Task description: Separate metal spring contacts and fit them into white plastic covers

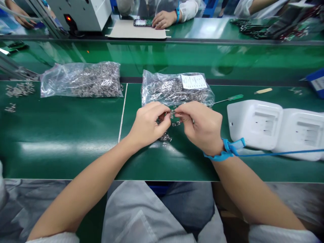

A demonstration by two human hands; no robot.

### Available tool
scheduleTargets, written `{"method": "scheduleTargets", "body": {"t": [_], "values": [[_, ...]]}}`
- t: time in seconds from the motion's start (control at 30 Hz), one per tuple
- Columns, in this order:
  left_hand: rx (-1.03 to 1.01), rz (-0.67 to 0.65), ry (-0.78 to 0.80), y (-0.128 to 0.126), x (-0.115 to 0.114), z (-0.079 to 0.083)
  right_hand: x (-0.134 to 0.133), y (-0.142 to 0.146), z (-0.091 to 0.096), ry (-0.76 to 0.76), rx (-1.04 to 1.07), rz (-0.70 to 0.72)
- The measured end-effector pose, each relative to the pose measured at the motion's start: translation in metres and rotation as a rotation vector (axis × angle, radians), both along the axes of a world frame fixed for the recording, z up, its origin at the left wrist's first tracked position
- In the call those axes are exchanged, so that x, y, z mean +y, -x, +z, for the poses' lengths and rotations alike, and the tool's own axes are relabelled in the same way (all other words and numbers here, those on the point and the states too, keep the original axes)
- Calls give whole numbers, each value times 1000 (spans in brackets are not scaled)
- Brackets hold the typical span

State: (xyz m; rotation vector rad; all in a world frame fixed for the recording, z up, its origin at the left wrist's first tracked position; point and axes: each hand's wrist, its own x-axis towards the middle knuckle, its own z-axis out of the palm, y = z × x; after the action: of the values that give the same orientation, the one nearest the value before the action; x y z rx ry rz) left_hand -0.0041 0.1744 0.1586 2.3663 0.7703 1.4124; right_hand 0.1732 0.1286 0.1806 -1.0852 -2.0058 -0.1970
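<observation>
The left hand (150,123) is arching palm-down, its thumb and forefinger pinching a small metal part (172,114) just in front of the labelled plastic bag. The right hand (202,125) is facing it from the other side, wrist bending inward, thumb and forefinger drawing near the same part; whether these 2 fingertips are gripping it, I cannot tell. The 2 hands are sitting close together, with only the part's narrow gap between them. Loose metal parts (165,137) are lying under the left fingers. Both forearms are slanting in across the front edge of the green tabletop (76,128), which is running on between them toward the body.

Beyond the fingers, the labelled plastic bag (174,89) is limiting forward room. On the right, white plastic housings (255,125) are standing near the blue wrist strap (222,152), whose cord is stretching over them. A green-handled screwdriver (235,97) is lying behind. Leftward, more room is opening past a white line (123,113), with a 2nd bag (96,81) lying along the rear edge. Past the divider, a co-worker's hand (163,20) is touching a circuit board (143,22).
</observation>
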Motion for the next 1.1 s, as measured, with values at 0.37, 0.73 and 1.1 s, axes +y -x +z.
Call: {"method": "scheduleTargets", "body": {"t": [0.37,0.73,1.1], "values": [[30,65,-155,-2,-2,-5,-4,6,11,201,181,87],[37,108,-270,-5,-2,-11,-4,10,0,441,544,10],[-50,-57,-3,-2,-3,-2,0,1,7,73,114,60]]}}
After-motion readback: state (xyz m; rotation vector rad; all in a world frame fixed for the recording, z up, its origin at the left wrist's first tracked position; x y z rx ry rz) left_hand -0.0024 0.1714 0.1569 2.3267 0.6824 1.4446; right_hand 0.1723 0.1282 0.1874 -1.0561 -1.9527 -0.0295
